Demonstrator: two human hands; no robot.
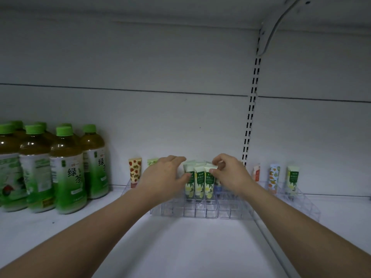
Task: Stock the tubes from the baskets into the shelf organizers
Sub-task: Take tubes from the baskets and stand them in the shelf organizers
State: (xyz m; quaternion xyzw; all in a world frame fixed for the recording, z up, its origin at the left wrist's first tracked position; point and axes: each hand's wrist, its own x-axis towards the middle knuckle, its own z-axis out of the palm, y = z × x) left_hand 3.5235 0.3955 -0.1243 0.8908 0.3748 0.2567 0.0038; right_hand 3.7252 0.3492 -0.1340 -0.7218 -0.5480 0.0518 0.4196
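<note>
Several green-and-white tubes stand upright in a clear plastic organizer on the white shelf. My left hand reaches over the organizer's left side, with its thumb and fingers touching the leftmost green tube. My right hand pinches the flat top end of the rightmost green tube between thumb and fingers. A strawberry-print tube stands at the organizer's back left. Further tubes behind my hands are mostly hidden.
Green-tea bottles crowd the shelf's left side. A second clear organizer to the right holds a red-and-white tube, an orange-print tube and a green tube. A slotted upright and a bracket rise behind.
</note>
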